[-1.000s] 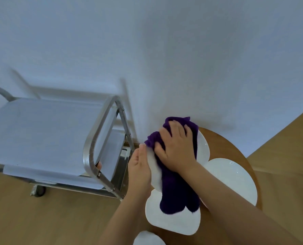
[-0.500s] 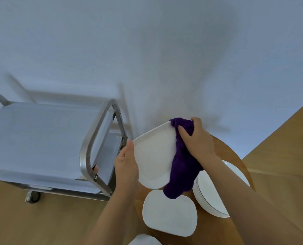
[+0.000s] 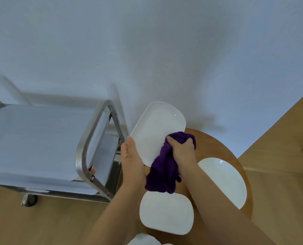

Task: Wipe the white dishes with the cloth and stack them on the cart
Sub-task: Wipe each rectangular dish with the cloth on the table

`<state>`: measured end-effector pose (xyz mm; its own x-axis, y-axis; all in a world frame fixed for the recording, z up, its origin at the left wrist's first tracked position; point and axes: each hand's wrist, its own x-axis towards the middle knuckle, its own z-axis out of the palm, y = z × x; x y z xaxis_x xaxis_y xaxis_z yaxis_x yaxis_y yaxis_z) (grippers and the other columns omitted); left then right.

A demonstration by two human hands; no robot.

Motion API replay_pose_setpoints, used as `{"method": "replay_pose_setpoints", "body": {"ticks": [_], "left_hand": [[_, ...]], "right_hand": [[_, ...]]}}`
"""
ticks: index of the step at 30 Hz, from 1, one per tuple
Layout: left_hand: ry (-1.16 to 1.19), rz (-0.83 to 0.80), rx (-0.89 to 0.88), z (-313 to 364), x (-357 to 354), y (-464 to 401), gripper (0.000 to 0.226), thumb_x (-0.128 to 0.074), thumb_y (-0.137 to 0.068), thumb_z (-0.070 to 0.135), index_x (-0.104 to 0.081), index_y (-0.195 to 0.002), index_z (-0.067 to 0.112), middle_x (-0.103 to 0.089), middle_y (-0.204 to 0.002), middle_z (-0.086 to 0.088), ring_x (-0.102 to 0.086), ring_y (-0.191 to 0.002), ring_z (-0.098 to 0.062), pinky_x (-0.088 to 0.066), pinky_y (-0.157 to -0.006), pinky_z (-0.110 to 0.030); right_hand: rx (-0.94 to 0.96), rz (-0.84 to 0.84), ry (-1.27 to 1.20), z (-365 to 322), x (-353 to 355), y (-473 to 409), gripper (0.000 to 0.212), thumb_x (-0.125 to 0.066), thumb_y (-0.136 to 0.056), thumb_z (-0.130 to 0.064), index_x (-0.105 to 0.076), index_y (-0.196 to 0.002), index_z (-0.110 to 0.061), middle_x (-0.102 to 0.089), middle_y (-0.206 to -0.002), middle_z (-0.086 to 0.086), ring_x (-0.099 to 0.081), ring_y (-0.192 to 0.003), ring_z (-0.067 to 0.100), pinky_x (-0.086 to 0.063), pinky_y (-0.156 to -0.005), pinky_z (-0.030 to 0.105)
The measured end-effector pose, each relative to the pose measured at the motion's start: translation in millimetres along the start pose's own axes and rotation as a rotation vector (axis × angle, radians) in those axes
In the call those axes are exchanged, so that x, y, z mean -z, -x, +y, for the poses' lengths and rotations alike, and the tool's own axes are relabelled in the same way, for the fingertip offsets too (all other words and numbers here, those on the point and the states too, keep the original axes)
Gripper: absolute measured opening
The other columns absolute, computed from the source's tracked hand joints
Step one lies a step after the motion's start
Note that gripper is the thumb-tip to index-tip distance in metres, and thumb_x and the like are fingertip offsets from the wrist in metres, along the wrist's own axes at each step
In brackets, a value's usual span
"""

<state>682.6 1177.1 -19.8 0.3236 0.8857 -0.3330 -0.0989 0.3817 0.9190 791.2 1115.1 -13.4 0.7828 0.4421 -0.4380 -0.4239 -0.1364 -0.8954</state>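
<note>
Dish up in both hands, cloth on its face

White dish [image 3: 156,128], rounded-rectangular, is held in the air above the round wooden surface [image 3: 216,147], just right of the cart [image 3: 41,138]. The left hand [image 3: 131,161] grips its lower-left edge, thumb on the face, the other fingers hidden behind. The right hand [image 3: 181,149] is clenched around the purple cloth [image 3: 162,172], pressing the bunched top against the dish's lower-right part while the rest hangs down. The dish is tilted, face toward the camera, long axis running from lower left up to the upper right, far corner toward the wall. Below, a second rectangular dish [image 3: 166,213] lies flat on the surface, and a round plate [image 3: 225,181] sits to the right. The cart's metal handle [image 3: 92,147] stands beside the left hand.
</note>
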Motion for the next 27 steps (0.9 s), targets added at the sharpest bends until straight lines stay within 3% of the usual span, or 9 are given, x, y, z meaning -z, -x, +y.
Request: {"method": "replay_pose_setpoints", "body": {"ticks": [3, 6, 8, 11, 15, 18, 23, 25, 27], "left_hand": [[-0.043, -0.154, 0.123, 24, 21, -11, 0.037, -0.054, -0.088, 0.055, -0.063, -0.09, 0.019, -0.065, -0.088, -0.011, -0.062, -0.077, -0.022, -0.053, -0.067, -0.035], [0.064, -0.347, 0.308, 53, 28, -23, 0.032, -0.057, -0.09, 0.04, -0.066, -0.1, 0.01, -0.073, -0.083, -0.009, -0.07, -0.074, -0.025, -0.057, -0.062, -0.035], [0.028, -0.3, 0.336, 60, 22, -22, 0.021, -0.057, -0.094, 0.024, -0.064, -0.102, 0.006, -0.075, -0.086, -0.013, -0.073, -0.074, -0.027, -0.058, -0.058, -0.036], [0.098, -0.201, 0.306, 62, 11, -18, 0.026, -0.053, -0.097, 0.019, -0.058, -0.116, 0.003, -0.069, -0.108, -0.019, -0.066, -0.099, -0.038, -0.054, -0.081, -0.048], [0.21, -0.029, 0.238, 59, 6, -19, 0.01, -0.056, -0.095, 0.023, -0.06, -0.091, 0.014, -0.067, -0.096, -0.009, -0.062, -0.096, -0.034, -0.051, -0.085, -0.047], [0.262, 0.083, 0.193, 52, -3, -16, 0.012, -0.059, -0.093, 0.03, -0.058, -0.09, 0.018, -0.065, -0.091, -0.003, -0.062, -0.088, -0.028, -0.053, -0.075, -0.041], [0.311, 0.187, 0.059, 34, -23, -8, 0.033, -0.052, -0.094, 0.043, -0.055, -0.121, 0.024, -0.064, -0.105, 0.001, -0.062, -0.091, -0.021, -0.052, -0.058, -0.028], [0.309, 0.155, 0.043, 28, -24, -5, 0.037, -0.05, -0.096, 0.041, -0.052, -0.129, 0.023, -0.064, -0.106, 0.001, -0.062, -0.092, -0.019, -0.052, -0.05, -0.023], [0.285, 0.1, 0.098, 24, -15, -2, 0.039, -0.054, -0.095, 0.038, -0.052, -0.129, 0.021, -0.065, -0.109, -0.003, -0.063, -0.096, -0.024, -0.056, -0.058, -0.029]], "right_hand": [[0.12, -0.134, 0.192, -8, 21, -1, 0.037, -0.071, -0.081, -0.024, -0.048, -0.109, -0.019, -0.062, -0.096, -0.002, -0.061, -0.082, 0.011, -0.044, -0.058, 0.021], [0.18, -0.326, 0.47, -14, 29, 0, 0.031, -0.073, -0.078, -0.029, -0.052, -0.1, -0.021, -0.065, -0.095, -0.004, -0.062, -0.082, 0.009, -0.044, -0.062, 0.02], [0.182, -0.383, 0.519, -14, 26, 3, 0.034, -0.074, -0.076, -0.031, -0.054, -0.101, -0.019, -0.066, -0.095, -0.002, -0.063, -0.084, 0.013, -0.047, -0.066, 0.023], [0.14, -0.37, 0.367, -13, 25, 5, 0.035, -0.076, -0.074, -0.028, -0.056, -0.102, -0.02, -0.068, -0.095, 0.0, -0.066, -0.084, 0.017, -0.051, -0.067, 0.026], [0.013, -0.434, 0.269, -11, 36, 6, 0.035, -0.077, -0.074, -0.024, -0.06, -0.105, -0.021, -0.071, -0.093, 0.003, -0.068, -0.085, 0.023, -0.055, -0.071, 0.034], [0.025, -0.294, 0.118, -3, 35, 9, 0.027, -0.075, -0.076, -0.021, -0.063, -0.099, -0.018, -0.071, -0.088, 0.005, -0.067, -0.077, 0.021, -0.051, -0.062, 0.03], [-0.089, 0.003, -0.284, 22, 20, 18, 0.028, -0.074, -0.077, -0.02, -0.06, -0.1, -0.019, -0.067, -0.088, 0.007, -0.066, -0.078, 0.024, -0.056, -0.069, 0.037], [-0.134, 0.03, -0.3, 24, 20, 19, 0.032, -0.075, -0.077, -0.021, -0.056, -0.104, -0.021, -0.066, -0.093, 0.007, -0.065, -0.084, 0.026, -0.056, -0.069, 0.038], [-0.111, 0.02, -0.177, 17, 26, 15, 0.031, -0.074, -0.078, -0.02, -0.055, -0.102, -0.021, -0.065, -0.092, 0.005, -0.064, -0.081, 0.023, -0.052, -0.056, 0.028]]}}
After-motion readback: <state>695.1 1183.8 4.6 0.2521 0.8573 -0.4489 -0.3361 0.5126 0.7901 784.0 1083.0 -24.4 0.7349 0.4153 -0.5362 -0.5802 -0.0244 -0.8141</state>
